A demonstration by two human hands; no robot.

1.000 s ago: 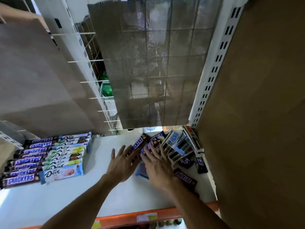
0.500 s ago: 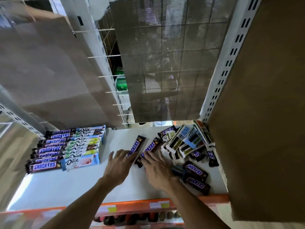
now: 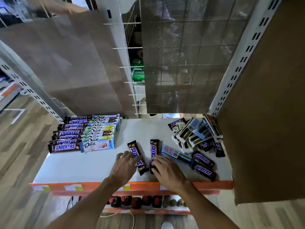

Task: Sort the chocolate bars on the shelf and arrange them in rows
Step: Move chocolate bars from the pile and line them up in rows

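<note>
Two bare hands work over a white shelf [image 3: 79, 166] seen from the head camera. We see the left hand [image 3: 123, 166] at lower centre of the frame, its fingers spread and nearly straight, the fingertips [image 3: 130, 157] resting on the first Snickers bar [image 3: 137, 157], which lies flat and slants toward the upper left. Just right of it, the right hand [image 3: 168, 171] has its fingers bent over the lower end of the second Snickers bar [image 3: 153, 151], thumb against the bar's left edge, so that we read it as pinching the bar. This bar lies flat and points almost straight up the frame. The two bars are close at their lower ends but apart.

At left of the shelf we note the sorted stock: a row of Snickers bars [image 3: 67, 134] and, touching it on the right, a row of Dove bars [image 3: 99, 133], each stacked toward the back. At upper right lies a loose heap of mixed bars [image 3: 194, 133]. A light-blue bar [image 3: 173, 152] lies face down just right of the right hand's fingers, and a pair of Snickers bars [image 3: 203, 166] lies side by side at right, near the front.

We also mark the orange shelf edge [image 3: 85, 186] with price labels, bottles [image 3: 137, 201] on the tier below, a green can [image 3: 138, 75] behind the wire back, and a brown cardboard panel [image 3: 264, 96] filling the right of the frame.
</note>
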